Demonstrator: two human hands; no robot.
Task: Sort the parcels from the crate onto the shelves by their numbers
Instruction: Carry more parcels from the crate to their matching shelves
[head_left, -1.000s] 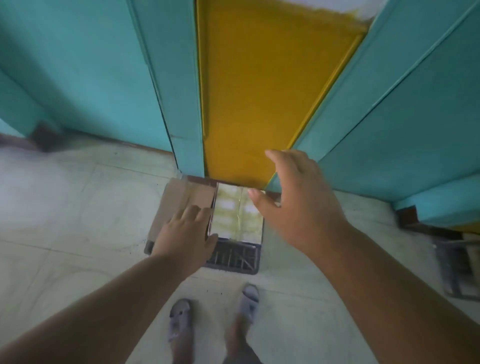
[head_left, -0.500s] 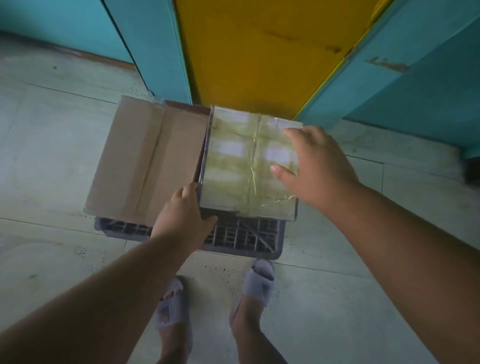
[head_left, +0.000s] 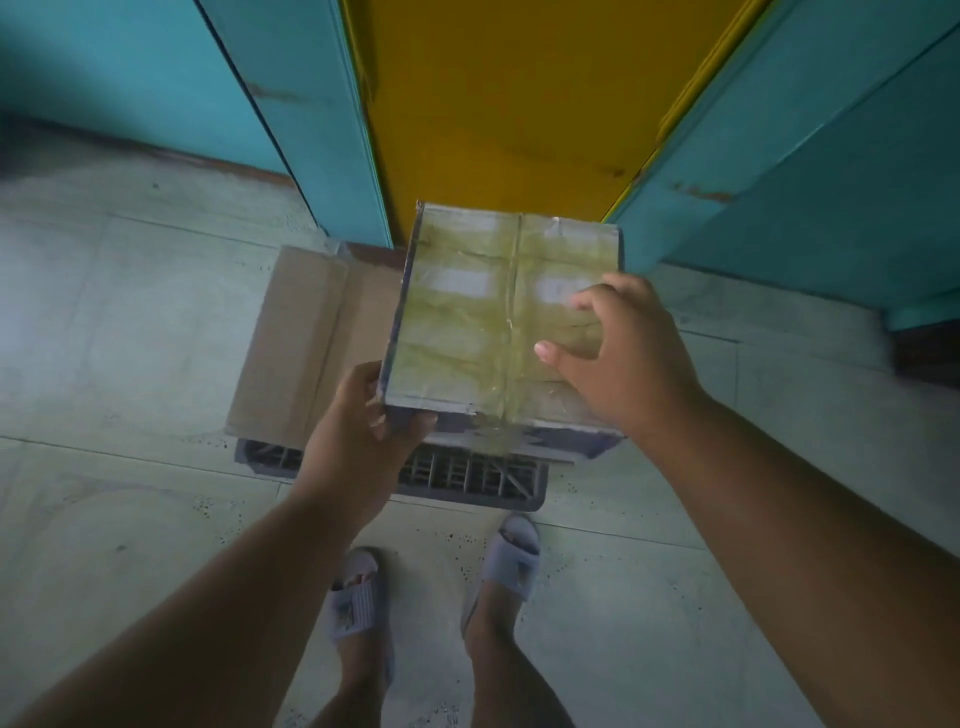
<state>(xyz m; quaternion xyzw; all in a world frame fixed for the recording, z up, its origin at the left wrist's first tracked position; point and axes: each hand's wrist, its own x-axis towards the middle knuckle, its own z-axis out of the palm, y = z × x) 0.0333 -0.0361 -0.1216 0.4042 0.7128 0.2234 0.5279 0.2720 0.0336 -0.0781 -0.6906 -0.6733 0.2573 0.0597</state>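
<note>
Tape-wrapped parcel sits at frame centre above the crate; left hand grips its lower-left corner to lift; right hand, fingers spread, steadies the top.

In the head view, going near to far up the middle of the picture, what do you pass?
Sandalled feet → grey slatted crate → taped parcel, gripped at its near left corner by the left hand → yellow panel.

Bare forearms, bare lower legs, grey slide sandals
</note>
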